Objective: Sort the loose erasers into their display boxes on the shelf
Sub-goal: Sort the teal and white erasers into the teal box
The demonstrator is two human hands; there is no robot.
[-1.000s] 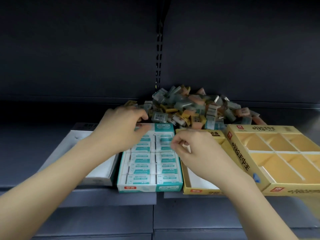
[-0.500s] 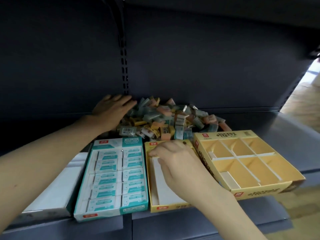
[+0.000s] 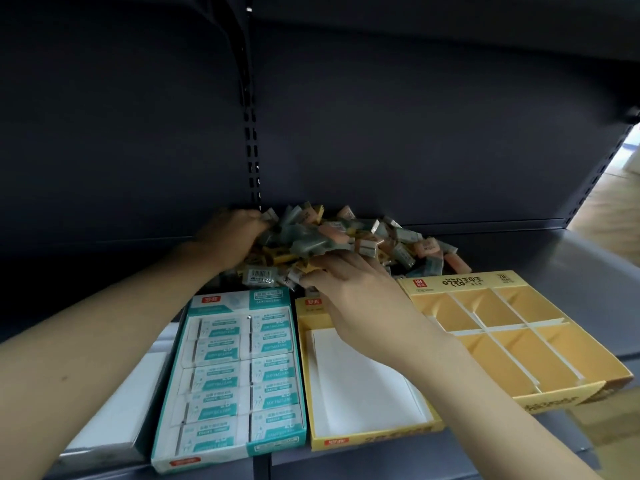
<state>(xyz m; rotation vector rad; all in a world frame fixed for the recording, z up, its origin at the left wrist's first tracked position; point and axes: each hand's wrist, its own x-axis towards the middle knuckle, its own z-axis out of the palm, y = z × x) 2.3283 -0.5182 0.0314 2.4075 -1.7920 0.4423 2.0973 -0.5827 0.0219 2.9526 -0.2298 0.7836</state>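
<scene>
Left hand [image 3: 232, 233] fingertips buried in eraser pile [image 3: 332, 237], grip unreadable. Right hand [image 3: 349, 284] covers yellow box [image 3: 363, 439] back edge & pile front; can't tell if it holds anything. White box [image 3: 114, 420] mostly behind left forearm. Eraser labels too blurred.

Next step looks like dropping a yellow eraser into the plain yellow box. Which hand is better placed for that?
Probably the right hand. It rests at the near edge of the eraser pile, directly above the plain yellow box, with yellow erasers at its fingers. The left hand is on the pile's far left side, beyond the full teal box.
</scene>
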